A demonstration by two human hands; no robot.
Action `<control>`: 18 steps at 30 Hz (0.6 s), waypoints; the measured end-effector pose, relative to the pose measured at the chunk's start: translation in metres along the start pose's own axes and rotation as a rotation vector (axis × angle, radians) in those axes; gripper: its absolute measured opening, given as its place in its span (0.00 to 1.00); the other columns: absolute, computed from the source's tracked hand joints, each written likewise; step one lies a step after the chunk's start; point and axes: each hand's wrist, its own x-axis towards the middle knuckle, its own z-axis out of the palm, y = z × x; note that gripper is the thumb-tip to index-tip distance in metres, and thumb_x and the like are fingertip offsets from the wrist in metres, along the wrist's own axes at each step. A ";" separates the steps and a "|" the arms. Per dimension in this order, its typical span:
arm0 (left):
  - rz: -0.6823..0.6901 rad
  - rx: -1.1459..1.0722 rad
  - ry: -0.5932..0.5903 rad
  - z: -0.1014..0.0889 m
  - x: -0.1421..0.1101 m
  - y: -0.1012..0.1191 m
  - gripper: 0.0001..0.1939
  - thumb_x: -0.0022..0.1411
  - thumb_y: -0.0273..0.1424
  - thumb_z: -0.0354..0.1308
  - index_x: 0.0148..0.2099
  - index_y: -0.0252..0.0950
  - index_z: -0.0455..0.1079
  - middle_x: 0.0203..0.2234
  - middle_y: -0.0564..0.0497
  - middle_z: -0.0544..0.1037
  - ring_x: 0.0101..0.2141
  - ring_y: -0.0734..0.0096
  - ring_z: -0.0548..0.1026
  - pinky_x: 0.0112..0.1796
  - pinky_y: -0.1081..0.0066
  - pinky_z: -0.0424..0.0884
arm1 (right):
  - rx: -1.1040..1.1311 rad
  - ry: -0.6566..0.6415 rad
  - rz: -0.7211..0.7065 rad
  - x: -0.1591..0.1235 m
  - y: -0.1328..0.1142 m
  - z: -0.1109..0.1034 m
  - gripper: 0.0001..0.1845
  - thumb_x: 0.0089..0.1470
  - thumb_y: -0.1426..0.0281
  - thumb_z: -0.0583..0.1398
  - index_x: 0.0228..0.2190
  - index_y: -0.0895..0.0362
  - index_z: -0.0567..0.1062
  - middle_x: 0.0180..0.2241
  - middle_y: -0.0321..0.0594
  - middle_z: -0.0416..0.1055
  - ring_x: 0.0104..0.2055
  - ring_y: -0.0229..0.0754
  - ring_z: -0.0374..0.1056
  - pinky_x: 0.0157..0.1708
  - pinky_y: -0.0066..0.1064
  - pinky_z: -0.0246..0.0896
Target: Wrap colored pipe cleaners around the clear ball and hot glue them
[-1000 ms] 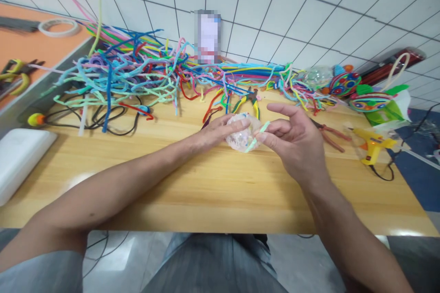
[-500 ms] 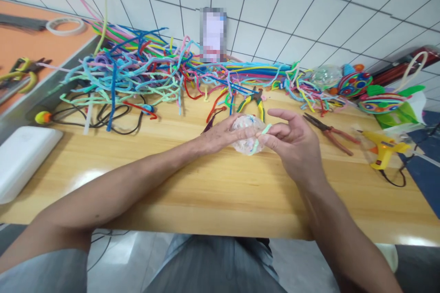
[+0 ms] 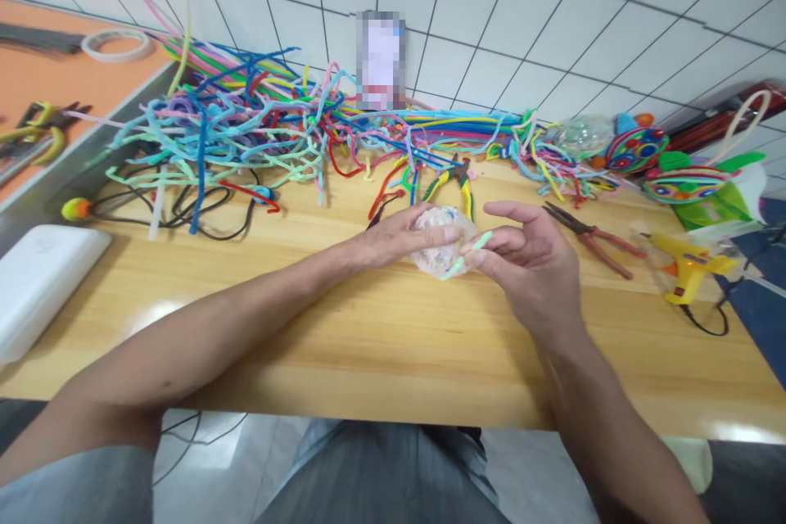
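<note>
The left hand [image 3: 393, 236] is curving around the left side of a clear ball [image 3: 437, 221], its thumb lying across the front. The right hand [image 3: 533, 262] is pinching a green strip [image 3: 482, 241] between thumb and a finger at the ball's right side, while another finger is sticking out straight. The ball is sitting over the table [image 3: 368, 352]; whether it is touching the wood is unclear. Yellow pliers [image 3: 468, 196] are lying just behind it, and red pliers [image 3: 605, 246] are lying right of the right hand.
</note>
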 end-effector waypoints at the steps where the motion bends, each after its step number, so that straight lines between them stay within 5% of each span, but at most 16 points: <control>1: -0.001 0.003 -0.013 0.000 -0.001 0.001 0.32 0.60 0.55 0.70 0.54 0.35 0.73 0.42 0.47 0.80 0.40 0.64 0.77 0.41 0.65 0.72 | -0.002 0.002 0.005 0.000 0.000 0.001 0.28 0.48 0.66 0.77 0.48 0.48 0.75 0.26 0.25 0.78 0.29 0.38 0.77 0.33 0.31 0.78; 9: 0.060 0.009 -0.072 -0.001 -0.001 -0.005 0.36 0.57 0.57 0.70 0.57 0.38 0.72 0.44 0.47 0.80 0.43 0.61 0.79 0.43 0.63 0.75 | -0.001 0.002 0.018 0.000 0.004 0.002 0.29 0.47 0.64 0.77 0.48 0.49 0.74 0.26 0.27 0.79 0.27 0.38 0.76 0.29 0.30 0.77; 14: 0.049 0.086 -0.028 0.004 0.000 -0.008 0.48 0.40 0.49 0.82 0.59 0.39 0.68 0.50 0.44 0.79 0.49 0.54 0.79 0.47 0.57 0.77 | 0.018 0.037 0.010 0.000 0.005 0.002 0.28 0.46 0.67 0.77 0.47 0.50 0.74 0.25 0.26 0.79 0.26 0.37 0.75 0.28 0.28 0.74; 18: 0.099 0.202 0.062 0.012 -0.003 -0.005 0.43 0.43 0.43 0.80 0.58 0.38 0.67 0.49 0.44 0.80 0.49 0.53 0.79 0.50 0.53 0.77 | -0.004 0.026 -0.002 -0.002 0.010 0.002 0.27 0.48 0.70 0.75 0.48 0.51 0.75 0.26 0.27 0.80 0.28 0.37 0.76 0.29 0.28 0.73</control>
